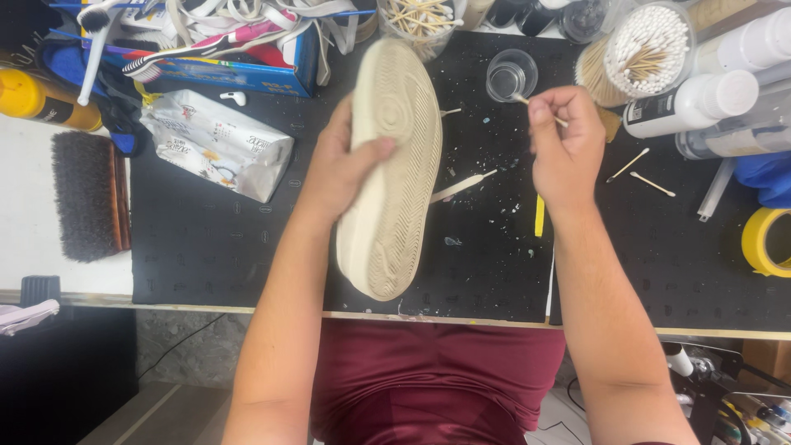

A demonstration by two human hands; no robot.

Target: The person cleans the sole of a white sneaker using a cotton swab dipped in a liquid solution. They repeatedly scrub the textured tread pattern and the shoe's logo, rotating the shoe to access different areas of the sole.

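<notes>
My left hand (342, 169) grips a shoe (395, 173) turned sole up, its cream ribbed sole facing me over the black mat (206, 247). The thumb lies across the sole's left edge. My right hand (564, 144) pinches a thin cotton swab (527, 102) between fingers and thumb, its tip just below a small clear cup (511, 74). The two hands are apart, the swab to the right of the shoe's toe.
A tub of cotton swabs (647, 49) and white bottles (700, 99) stand back right. Loose swabs (638, 173), a wooden stick (461, 186), a wipes pack (218, 144), a brush (86, 194), yellow tape (766, 239) and a yellow bottle (37, 99) lie around.
</notes>
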